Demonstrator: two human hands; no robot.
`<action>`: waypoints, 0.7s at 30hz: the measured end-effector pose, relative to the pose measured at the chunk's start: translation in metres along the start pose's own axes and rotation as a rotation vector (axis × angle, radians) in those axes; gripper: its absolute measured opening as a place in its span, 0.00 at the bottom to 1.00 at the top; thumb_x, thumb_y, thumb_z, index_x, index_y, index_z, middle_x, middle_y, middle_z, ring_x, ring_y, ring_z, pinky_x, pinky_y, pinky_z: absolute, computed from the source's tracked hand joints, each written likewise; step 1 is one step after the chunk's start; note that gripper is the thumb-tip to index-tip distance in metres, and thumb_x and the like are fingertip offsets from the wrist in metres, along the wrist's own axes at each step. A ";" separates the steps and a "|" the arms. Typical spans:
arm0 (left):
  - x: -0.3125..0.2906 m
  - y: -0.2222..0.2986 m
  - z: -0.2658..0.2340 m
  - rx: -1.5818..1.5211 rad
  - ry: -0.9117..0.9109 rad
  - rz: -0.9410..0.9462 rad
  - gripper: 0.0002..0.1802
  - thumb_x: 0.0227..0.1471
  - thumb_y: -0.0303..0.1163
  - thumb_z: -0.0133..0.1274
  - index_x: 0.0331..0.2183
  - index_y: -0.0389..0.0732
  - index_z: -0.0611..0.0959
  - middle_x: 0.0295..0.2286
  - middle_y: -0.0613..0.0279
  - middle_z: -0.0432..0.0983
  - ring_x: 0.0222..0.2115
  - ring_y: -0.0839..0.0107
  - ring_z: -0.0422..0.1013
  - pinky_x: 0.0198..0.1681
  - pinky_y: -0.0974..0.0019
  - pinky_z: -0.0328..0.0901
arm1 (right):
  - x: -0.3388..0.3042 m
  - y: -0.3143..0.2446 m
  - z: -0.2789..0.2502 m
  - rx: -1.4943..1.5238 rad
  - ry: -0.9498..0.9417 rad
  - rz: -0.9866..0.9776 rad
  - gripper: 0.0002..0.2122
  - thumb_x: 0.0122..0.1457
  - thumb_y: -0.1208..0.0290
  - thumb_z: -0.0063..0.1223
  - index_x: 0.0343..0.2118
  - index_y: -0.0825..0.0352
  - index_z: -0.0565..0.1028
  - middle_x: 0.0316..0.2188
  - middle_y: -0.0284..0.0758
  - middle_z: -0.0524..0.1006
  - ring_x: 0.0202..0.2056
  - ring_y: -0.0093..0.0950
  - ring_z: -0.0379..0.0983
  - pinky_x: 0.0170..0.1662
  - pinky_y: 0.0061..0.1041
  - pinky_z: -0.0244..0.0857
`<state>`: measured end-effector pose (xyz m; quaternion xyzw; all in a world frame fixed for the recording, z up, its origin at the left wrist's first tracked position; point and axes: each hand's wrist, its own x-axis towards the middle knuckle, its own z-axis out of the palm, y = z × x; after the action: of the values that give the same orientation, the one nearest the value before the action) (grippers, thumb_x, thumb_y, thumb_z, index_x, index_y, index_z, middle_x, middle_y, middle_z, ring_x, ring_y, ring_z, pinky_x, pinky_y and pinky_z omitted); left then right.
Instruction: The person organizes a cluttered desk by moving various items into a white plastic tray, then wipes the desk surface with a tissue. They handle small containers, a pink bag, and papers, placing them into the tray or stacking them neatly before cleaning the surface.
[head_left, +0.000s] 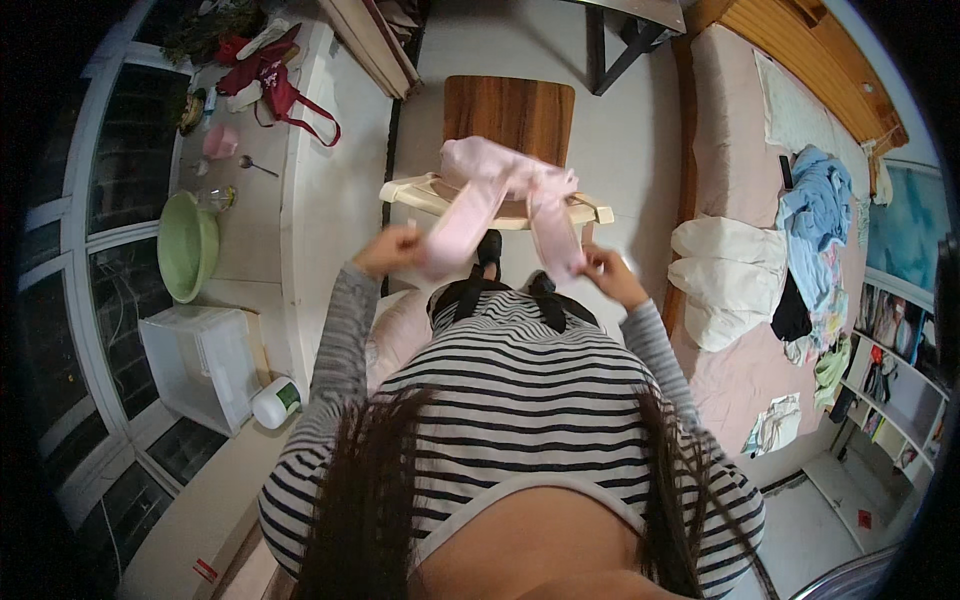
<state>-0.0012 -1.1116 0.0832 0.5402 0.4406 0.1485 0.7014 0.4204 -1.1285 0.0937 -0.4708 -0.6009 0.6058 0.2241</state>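
Observation:
A light pink garment (515,175) hangs in front of me, its upper part bunched over a cream-coloured frame (412,196). Two long strips of it, legs or sleeves, reach down toward me, spread apart. My left hand (388,251) has its fingers closed on the edge of the left strip, which is slightly smeared by motion. At the lower end of the right strip, my right hand (615,277) pinches the cloth. How far the frame extends beneath the garment is hidden.
Beyond the frame is a brown wooden seat or tabletop (510,108). On the left, a ledge carries a green basin (187,247), a clear plastic box (200,365), a white bottle (277,402) and a red bag (275,85). A bed (725,180) with heaped clothes (818,200) stands right.

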 end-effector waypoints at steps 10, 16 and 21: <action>0.025 -0.032 0.074 0.492 0.721 -0.209 0.26 0.46 0.40 0.52 0.44 0.35 0.69 0.47 0.46 0.64 0.45 0.54 0.64 0.48 0.62 0.59 | -0.002 0.088 0.017 -0.234 0.475 0.070 0.24 0.51 0.66 0.53 0.49 0.71 0.62 0.47 0.45 0.66 0.46 0.38 0.65 0.49 0.30 0.59; 0.069 -0.051 0.047 -0.046 0.656 -0.468 0.31 0.48 0.48 0.51 0.48 0.37 0.65 0.48 0.46 0.61 0.46 0.53 0.64 0.46 0.55 0.62 | 0.034 0.045 0.003 0.334 0.203 0.480 0.35 0.51 0.49 0.51 0.55 0.68 0.53 0.52 0.46 0.59 0.48 0.41 0.64 0.49 0.41 0.58; 0.077 -0.008 0.052 -1.088 0.572 -0.328 0.36 0.47 0.46 0.53 0.51 0.37 0.60 0.48 0.45 0.58 0.48 0.51 0.60 0.48 0.44 0.61 | 0.055 -0.008 0.034 1.252 0.238 0.695 0.47 0.44 0.42 0.55 0.59 0.60 0.40 0.55 0.54 0.47 0.54 0.52 0.51 0.51 0.56 0.52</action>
<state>0.0810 -1.0947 0.0419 -0.0288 0.5491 0.3801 0.7438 0.3650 -1.0989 0.0790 -0.4805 0.0714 0.8172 0.3101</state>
